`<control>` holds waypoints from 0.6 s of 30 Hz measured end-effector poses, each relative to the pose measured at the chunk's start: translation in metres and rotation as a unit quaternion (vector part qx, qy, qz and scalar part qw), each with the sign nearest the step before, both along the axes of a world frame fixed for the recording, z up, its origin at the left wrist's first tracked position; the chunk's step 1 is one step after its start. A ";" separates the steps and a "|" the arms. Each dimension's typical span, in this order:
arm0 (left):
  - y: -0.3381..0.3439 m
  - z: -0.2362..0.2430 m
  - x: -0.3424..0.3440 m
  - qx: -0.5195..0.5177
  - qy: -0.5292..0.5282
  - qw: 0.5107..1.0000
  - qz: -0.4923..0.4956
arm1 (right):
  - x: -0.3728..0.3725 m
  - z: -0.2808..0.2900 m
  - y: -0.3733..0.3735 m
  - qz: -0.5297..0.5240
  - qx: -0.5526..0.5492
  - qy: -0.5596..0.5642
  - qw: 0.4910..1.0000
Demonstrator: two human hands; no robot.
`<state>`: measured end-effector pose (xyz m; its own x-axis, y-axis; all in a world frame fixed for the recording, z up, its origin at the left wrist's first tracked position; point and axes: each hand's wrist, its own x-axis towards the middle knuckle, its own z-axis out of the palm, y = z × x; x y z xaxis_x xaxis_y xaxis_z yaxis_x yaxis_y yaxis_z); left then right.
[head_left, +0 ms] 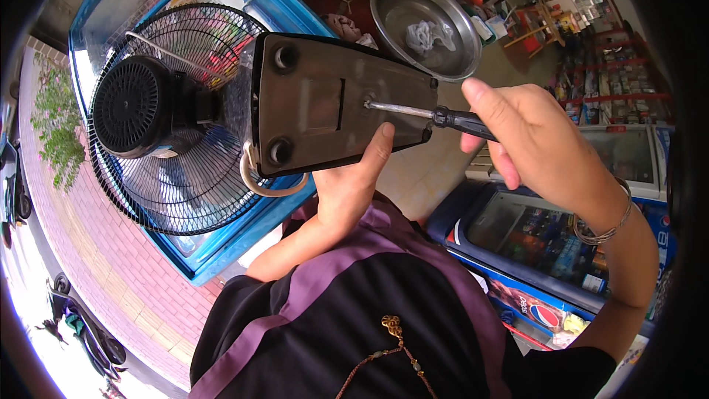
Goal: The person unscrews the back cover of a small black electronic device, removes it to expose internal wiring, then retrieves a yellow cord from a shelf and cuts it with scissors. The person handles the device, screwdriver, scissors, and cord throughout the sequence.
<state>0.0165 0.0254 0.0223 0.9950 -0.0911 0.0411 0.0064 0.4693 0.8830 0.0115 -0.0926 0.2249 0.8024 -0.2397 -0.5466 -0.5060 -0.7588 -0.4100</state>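
A desk fan lies on its side, its black wire cage (122, 185) and motor housing (127, 107) at left. Its brownish-grey base (303, 111) has the underside turned up to me, with round feet and a dark slot. My left hand (341, 196) holds the base by its near edge, thumb laid over the underside. My right hand (543, 137) grips a screwdriver (405, 109) by its black handle. The shaft lies low across the base, with its tip at a hole near the middle. A pale looped cord (249, 181) hangs beside the base.
Under the fan is a blue-framed glass case (210, 260). Beyond the base, a metal basin (470, 48) holds a clear plastic bag (428, 35). A glass-topped chest freezer (535, 233) stands at right, below stocked shelves (609, 77). Brick paving (122, 229) lies at left.
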 end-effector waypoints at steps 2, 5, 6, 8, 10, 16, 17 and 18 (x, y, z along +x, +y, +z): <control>-0.002 -0.001 -0.001 -0.019 0.010 1.000 0.001 | -0.002 -0.011 -0.007 0.149 -0.082 -0.107 0.980; -0.001 0.007 0.000 -0.019 0.016 1.000 -0.005 | -0.009 -0.024 -0.009 0.297 -0.246 -0.224 0.895; -0.001 0.006 0.000 -0.020 0.019 1.000 -0.010 | -0.008 -0.023 -0.009 0.366 -0.283 -0.259 0.848; -0.001 0.004 0.002 -0.023 0.027 0.999 -0.018 | -0.005 -0.019 -0.010 0.494 -0.347 -0.321 0.730; 0.002 0.006 0.004 -0.005 0.026 0.999 -0.039 | 0.002 -0.021 -0.021 0.549 -0.353 -0.353 0.670; 0.001 0.005 0.000 -0.032 0.053 0.996 -0.058 | -0.004 -0.020 -0.008 0.458 -0.278 -0.348 0.769; 0.003 0.007 0.000 -0.035 0.062 0.995 -0.076 | -0.005 -0.018 -0.008 0.404 -0.223 -0.302 0.834; 0.004 0.004 0.001 -0.014 0.037 0.997 -0.065 | -0.004 -0.017 -0.006 0.341 -0.171 -0.262 0.887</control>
<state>0.0173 0.0294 0.0266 0.9752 -0.2194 -0.0276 0.1336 0.4851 0.8642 0.0070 -0.0988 0.2083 0.9468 0.3187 -0.0444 0.3099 -0.9403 -0.1403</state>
